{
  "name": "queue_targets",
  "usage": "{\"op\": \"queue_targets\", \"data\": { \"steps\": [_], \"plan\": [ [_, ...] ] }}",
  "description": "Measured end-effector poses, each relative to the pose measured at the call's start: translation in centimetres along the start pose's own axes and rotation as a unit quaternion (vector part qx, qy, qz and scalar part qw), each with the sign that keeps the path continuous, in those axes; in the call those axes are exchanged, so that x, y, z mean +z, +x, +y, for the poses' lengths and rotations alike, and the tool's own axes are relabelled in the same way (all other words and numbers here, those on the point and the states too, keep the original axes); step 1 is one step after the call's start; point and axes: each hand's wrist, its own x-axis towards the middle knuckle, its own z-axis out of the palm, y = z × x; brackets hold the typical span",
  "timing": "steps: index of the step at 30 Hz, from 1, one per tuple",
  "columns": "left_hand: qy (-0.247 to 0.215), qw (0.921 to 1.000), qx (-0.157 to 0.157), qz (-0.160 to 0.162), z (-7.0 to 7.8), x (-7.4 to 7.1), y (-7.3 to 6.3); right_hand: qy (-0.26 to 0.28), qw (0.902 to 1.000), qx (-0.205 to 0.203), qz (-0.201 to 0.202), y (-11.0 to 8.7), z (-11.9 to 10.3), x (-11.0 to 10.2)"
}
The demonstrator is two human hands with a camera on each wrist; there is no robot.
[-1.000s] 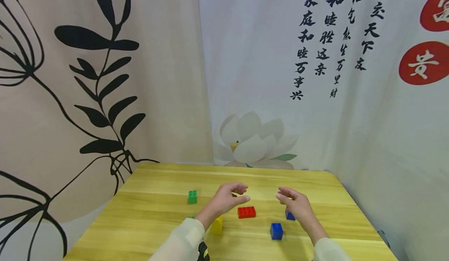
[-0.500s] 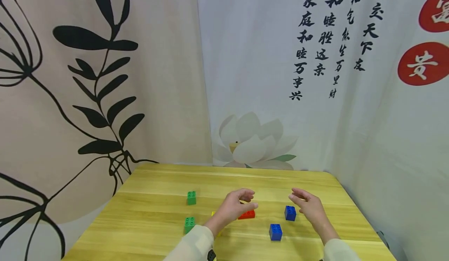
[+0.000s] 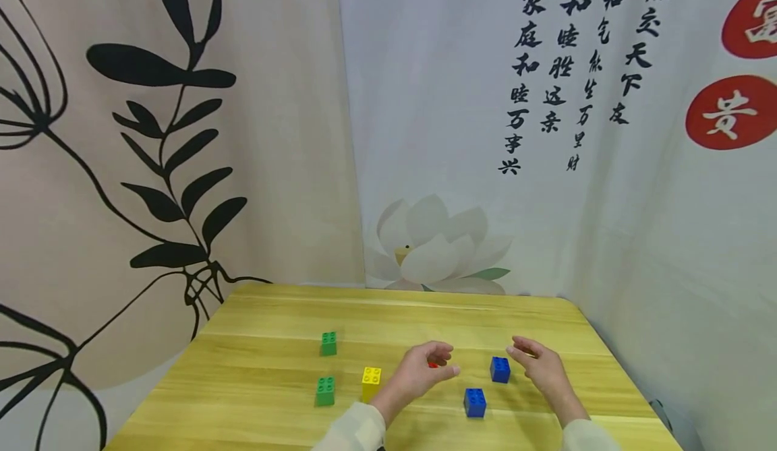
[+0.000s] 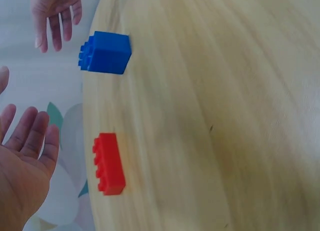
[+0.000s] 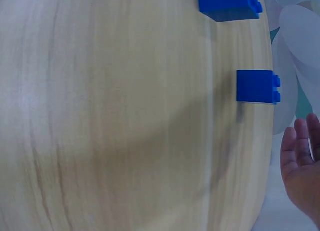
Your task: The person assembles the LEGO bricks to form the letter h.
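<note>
My left hand [image 3: 421, 373] hovers over the table with loosely bent fingers and nothing in its grasp. Behind it, a red toy brick [image 3: 433, 365] is mostly hidden in the head view; the left wrist view shows that red brick [image 4: 109, 165] whole, apart from the fingers. To the right, my right hand [image 3: 545, 373] is raised with relaxed fingers, holding nothing. Just left of it sits a blue toy brick [image 3: 500, 369]. A second blue brick [image 3: 475, 403] lies nearer to me, between the hands. Both blue bricks rest studs up on the wood.
Left of my left forearm stands a yellow brick [image 3: 371, 383], partly covered by the arm. Two green bricks, one farther [image 3: 328, 344] and one nearer [image 3: 325, 392], sit at the left of the wooden table [image 3: 255, 343]. A printed curtain [image 3: 291, 134] hangs behind the table's far edge.
My left hand has moved right and towards me, now covering most of the red brick and uncovering the yellow and nearer green bricks. My right hand has shifted right, off the farther blue brick.
</note>
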Motion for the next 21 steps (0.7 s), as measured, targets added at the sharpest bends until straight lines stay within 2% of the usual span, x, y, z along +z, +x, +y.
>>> {"op": "queue_targets", "data": {
  "steps": [4, 13, 21],
  "plan": [
    [-0.010, 0.9999, -0.012, 0.004, -0.5, 0.9, 0.0, 0.000, 1.0000, 0.000, 0.002, 0.2, 0.8, 0.2],
    [-0.024, 0.9995, -0.009, 0.020, -1.7, 2.5, -0.4, -0.008, 0.9997, 0.023, -0.004, 0.7, 2.1, 0.5],
    [-0.038, 0.9978, -0.044, 0.033, -2.6, 3.7, -0.6, -0.010, 0.9995, 0.029, -0.003, 1.0, 3.0, 0.8]
  ]
}}
